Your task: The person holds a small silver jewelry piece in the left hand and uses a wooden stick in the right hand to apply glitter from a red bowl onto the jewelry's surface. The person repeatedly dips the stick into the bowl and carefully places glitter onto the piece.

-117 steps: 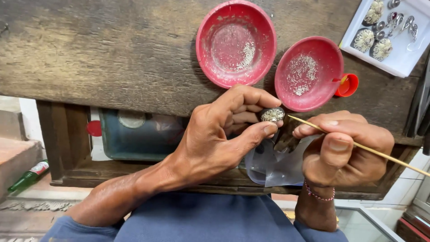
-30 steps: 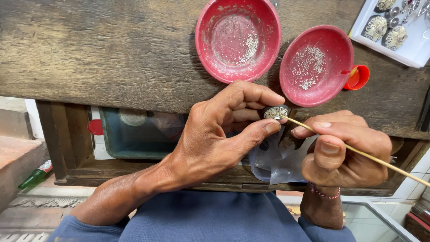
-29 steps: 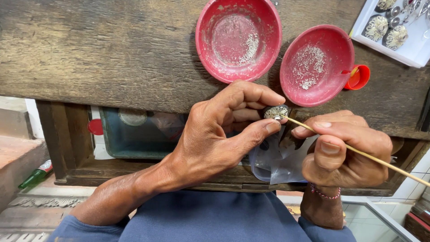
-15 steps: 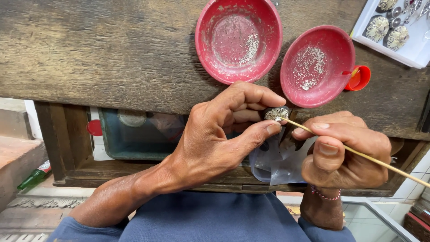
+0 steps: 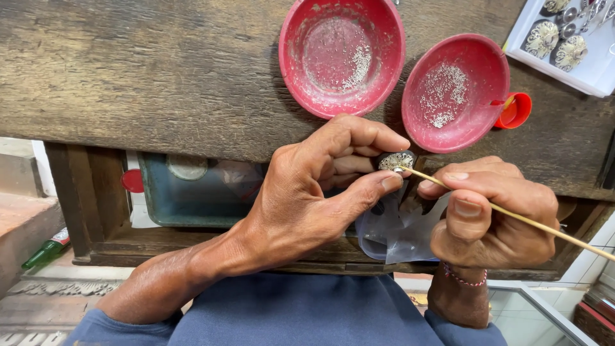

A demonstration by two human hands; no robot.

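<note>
Left hand [image 5: 301, 192] fingers pinched; right hand [image 5: 493, 214] fingers curled tight.

A worn wooden bench [image 5: 160, 70] is seen under even daylight. Below it, a shelf [image 5: 147, 240] is fitted; pale tiles [image 5: 592, 259] are laid at right.

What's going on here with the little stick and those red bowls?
A person sits at a worn wooden bench. The left hand pinches a small round ornament, while the right hand touches a thin wooden stick to its top. Two red bowls hold scattered tiny beads, and a white tray holds more ornaments.
</note>
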